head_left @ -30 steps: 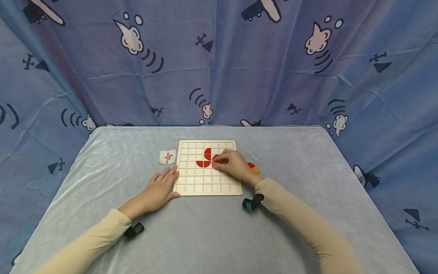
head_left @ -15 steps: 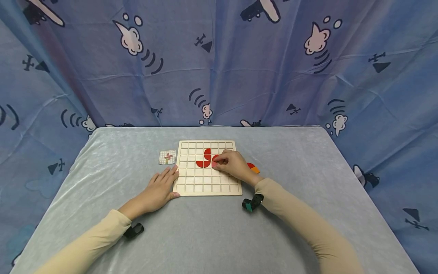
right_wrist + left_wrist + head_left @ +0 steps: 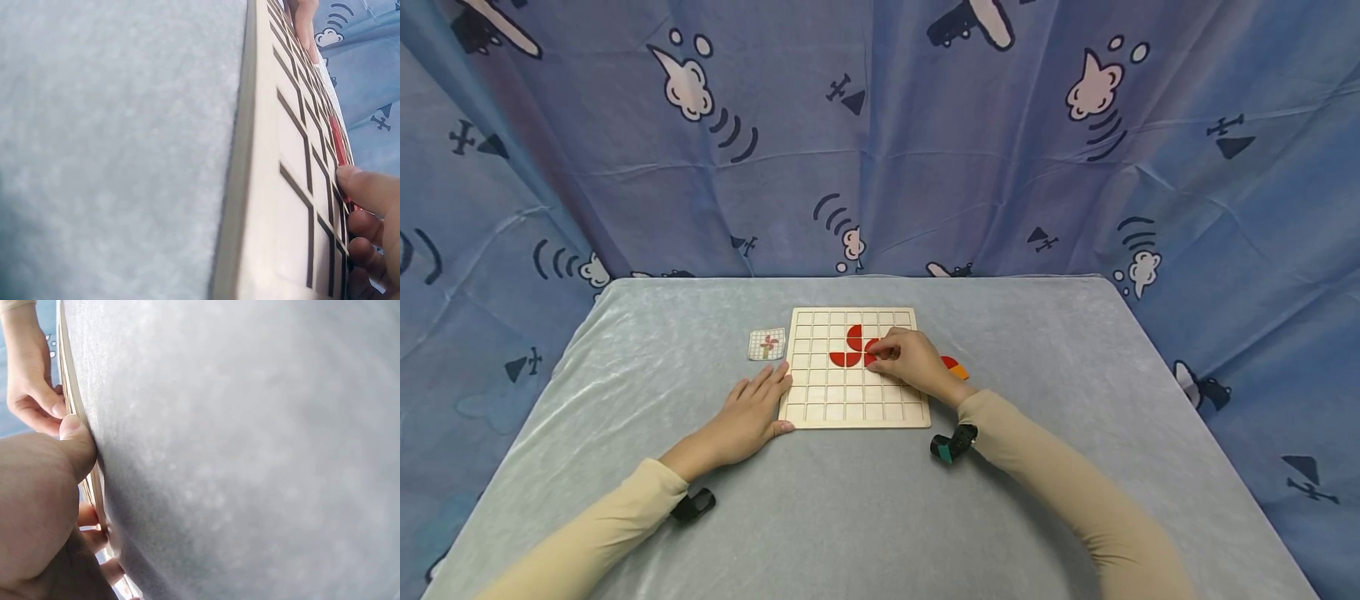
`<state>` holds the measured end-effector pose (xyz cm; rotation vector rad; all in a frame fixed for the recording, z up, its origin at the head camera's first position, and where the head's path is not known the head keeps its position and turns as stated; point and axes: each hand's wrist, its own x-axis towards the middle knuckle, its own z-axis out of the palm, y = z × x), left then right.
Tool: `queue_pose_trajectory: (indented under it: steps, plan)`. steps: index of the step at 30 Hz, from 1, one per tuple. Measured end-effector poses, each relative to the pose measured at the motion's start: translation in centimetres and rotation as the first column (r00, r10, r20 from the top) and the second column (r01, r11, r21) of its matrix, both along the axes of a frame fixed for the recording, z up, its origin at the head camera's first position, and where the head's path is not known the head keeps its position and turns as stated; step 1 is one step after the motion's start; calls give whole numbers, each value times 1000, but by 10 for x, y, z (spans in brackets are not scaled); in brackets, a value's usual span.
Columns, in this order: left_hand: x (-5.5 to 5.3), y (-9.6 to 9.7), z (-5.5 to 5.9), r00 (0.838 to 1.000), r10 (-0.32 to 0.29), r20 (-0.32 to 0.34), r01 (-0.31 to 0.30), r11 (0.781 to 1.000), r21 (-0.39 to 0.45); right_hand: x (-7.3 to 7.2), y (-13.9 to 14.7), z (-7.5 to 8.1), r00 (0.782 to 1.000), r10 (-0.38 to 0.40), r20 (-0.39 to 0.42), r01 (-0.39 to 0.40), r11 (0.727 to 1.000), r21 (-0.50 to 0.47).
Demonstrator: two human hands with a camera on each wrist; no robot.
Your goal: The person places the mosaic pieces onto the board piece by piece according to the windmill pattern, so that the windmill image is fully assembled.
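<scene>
A red quarter-round piece [image 3: 871, 359] sits under the fingertips of the right hand [image 3: 910, 360] near the middle of the wooden grid board [image 3: 820, 400], slightly toward its right edge, just beside three other red pieces [image 3: 848, 348] already seated in the cells. The fingers are curled and pinched down onto the piece; from the right wrist view the thumb [image 3: 369, 187] presses at the red sliver [image 3: 337, 140] lying flush with the grid lines — whether the piece is fully seated in its cell cannot be told from here. The left hand [image 3: 747, 417] lies flat and relaxed on the grey cloth-covered table [image 3: 850, 517], fingers straight, thumb against the board's front left corner, steadying it. The likeliest slip, as I judge it, is the piece going in turned the wrong way or riding up on a grid rib, because the fingers cover it and hide how its curve faces its neighbours. A sideways push could also nudge the seated reds out of their cells, or slide the whole board over the smooth cloth if the left hand eases off. Off the board's right edge lie a red and orange piece [image 3: 955, 367], partly hidden by the right wrist — the sleeve could drag them. A small pattern card [image 3: 767, 343] rests near the board's far left corner, apart from both hands.
</scene>
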<state>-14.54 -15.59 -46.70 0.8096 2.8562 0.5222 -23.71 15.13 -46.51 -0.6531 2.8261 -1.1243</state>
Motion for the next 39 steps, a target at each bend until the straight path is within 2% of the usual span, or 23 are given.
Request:
queue_pose_trajectory:
  steps: [23,34,39]
  plan:
    - [0,0,0,1000,0,3,0,1000,0,-2,0,1,1000,-1,4,1,1000,-4]
    - [-1,0,-1,1000,-1,-9,1,1000,1,-7,17,20,999,-26,-32,24,998,-60]
    - [-1,0,-2,1000,-2,-6,2,1000,0,-5,34,26,999,-34,-13,33,995,-96]
